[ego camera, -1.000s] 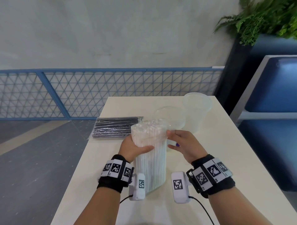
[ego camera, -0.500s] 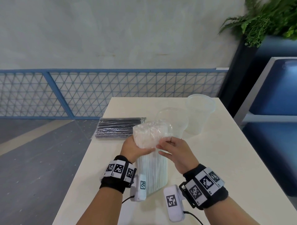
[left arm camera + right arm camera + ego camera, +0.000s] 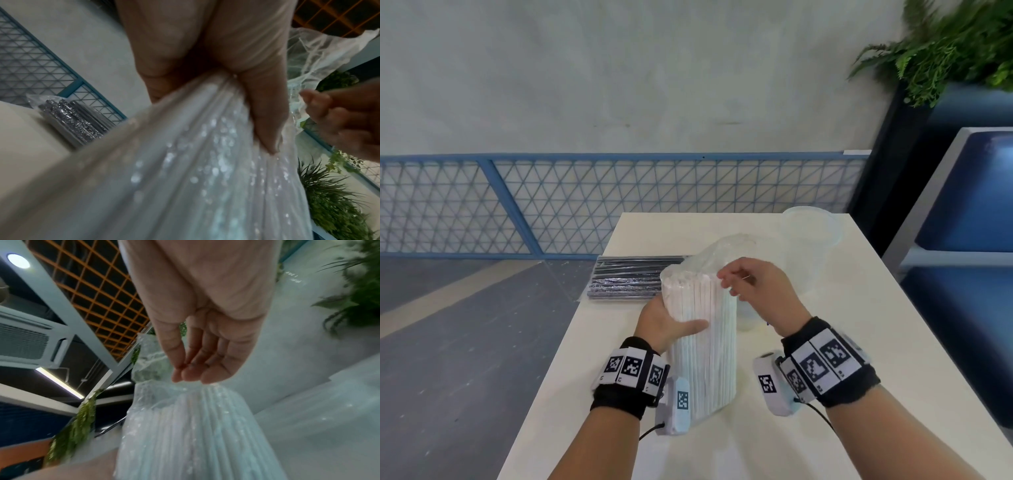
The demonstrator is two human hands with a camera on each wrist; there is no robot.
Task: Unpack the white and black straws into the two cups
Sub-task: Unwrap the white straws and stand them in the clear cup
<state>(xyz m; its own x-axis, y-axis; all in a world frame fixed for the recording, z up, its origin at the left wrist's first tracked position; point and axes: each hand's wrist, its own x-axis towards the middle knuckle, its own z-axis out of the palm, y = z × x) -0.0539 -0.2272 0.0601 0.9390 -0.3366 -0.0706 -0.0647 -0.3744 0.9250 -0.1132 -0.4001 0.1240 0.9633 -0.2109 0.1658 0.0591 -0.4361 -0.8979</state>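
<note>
Place: looked like a café or canteen seating area.
Seat: a blue padded bench (image 3: 969, 192) stood right of the right hand (image 3: 755, 287).
Plants: ferns (image 3: 945, 44) hung above it.
Rail: a blue mesh railing (image 3: 551, 202) ran beyond the hands.
Ceiling: orange grid (image 3: 98, 293) and air-conditioning unit (image 3: 26, 340) overhead.

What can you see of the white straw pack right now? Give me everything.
The white straw pack is a tall bundle of white straws in a clear, crinkly plastic bag. It stands upright on the table, leaning slightly. The left hand grips its side about midway up. The right hand pinches the loose plastic at the top, where the bag looks opened and puffed above the straw ends. The straws are all inside the bag. A clear cup sits just behind it.
</note>
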